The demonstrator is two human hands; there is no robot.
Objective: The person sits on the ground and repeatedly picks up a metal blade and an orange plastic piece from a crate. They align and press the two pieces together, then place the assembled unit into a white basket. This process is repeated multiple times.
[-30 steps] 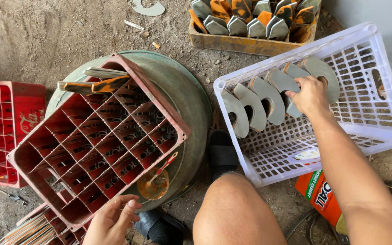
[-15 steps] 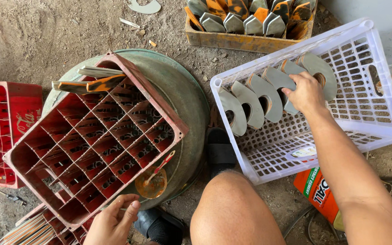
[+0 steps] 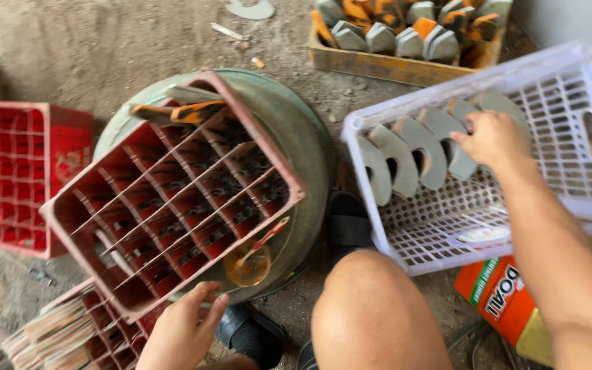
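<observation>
A: Right hand [image 3: 491, 137]?

B: Inside the white basket [image 3: 587, 89], grip closed over the top edge of one grey disc [image 3: 455, 137] in a leaning row. More grey discs [image 3: 395, 159] overlap just beside the grip, toward the basket's near wall; another disc shows past the knuckles, on the far side.

A: Left hand [image 3: 183, 329]?

B: Low in the view, fingers spread, grip apart and clamped on nothing. Fingertips sit at the near corner of the divided red crate [image 3: 173, 199]; touching or just short of it, cannot tell.

A: What is around that crate?

B: It lies tilted on a round green drum [image 3: 303, 144]. Just above the left grip, an orange spoon [image 3: 251, 260] rests on the drum's rim by the crate's corner. At the crate's far end, well away from the grip, lie orange-and-grey pieces [image 3: 179, 109].

A: Further out?

B: A second red crate [image 3: 25, 175] on the dirt floor, well off from both hands. Beyond the basket, a wooden tray of grey and orange parts [image 3: 405, 38]. Under the right forearm, an orange bottle [image 3: 508, 301]. A bare knee [image 3: 371, 308] between the two hands.
</observation>
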